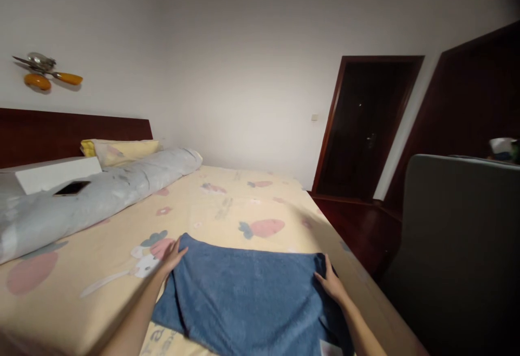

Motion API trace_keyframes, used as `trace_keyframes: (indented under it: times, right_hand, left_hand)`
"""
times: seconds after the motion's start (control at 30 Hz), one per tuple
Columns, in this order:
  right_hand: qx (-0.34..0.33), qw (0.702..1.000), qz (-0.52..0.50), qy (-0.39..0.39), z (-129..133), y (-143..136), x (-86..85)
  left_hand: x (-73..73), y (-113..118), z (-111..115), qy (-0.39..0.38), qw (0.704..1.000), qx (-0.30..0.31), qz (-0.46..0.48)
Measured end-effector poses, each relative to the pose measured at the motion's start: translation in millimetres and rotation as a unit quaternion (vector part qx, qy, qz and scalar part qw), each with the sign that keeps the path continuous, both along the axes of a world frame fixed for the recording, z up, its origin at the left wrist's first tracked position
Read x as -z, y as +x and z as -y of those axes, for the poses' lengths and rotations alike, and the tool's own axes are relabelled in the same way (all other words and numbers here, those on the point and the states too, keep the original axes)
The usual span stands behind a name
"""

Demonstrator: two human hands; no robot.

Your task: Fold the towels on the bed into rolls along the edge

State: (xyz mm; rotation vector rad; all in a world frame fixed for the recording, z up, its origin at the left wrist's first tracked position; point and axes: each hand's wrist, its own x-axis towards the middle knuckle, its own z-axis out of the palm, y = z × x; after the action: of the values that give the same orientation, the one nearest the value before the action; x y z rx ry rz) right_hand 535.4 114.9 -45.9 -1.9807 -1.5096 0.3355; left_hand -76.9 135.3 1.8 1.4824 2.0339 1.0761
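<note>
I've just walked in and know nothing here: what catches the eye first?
A blue towel lies spread on the pale patterned bedsheet, with the left hand and right hand at its far corners. A long grey rolled quilt lies along the headboard side, left.

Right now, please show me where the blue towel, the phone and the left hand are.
blue towel (252,291), head view, middle of the cloth.
phone (72,188), head view, its dark screen.
left hand (174,257), head view, back of the hand.
</note>
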Motion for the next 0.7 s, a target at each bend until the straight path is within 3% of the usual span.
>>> trace_keyframes:
  times: [0.1, 0.23, 0.37, 0.5, 0.7]
  right_hand:
    - [-0.017, 0.999, 0.029, 0.024, 18, -4, 7.0]
    - [-0.036, 0.987, 0.149, 0.042, 60, -10, 11.7]
    - [-0.049, 0.975, 0.216, 0.016, 109, -16, 18.7]
    - [-0.014, 0.986, 0.166, 0.004, 142, -17, 15.6]
    - [0.052, 0.994, 0.095, -0.007, 164, -19, -10.5]
  left_hand:
    - [8.0, 3, 16, -0.044, 0.996, -0.053, -0.054]
    - [16.4, 5, 61, -0.051, 0.986, -0.092, -0.132]
    - [27.6, 11, 113, -0.076, 0.943, -0.128, -0.297]
    - [34.3, 17, 141, -0.102, 0.932, -0.114, -0.328]
    - [27.1, 17, 155, -0.097, 0.936, -0.087, -0.328]
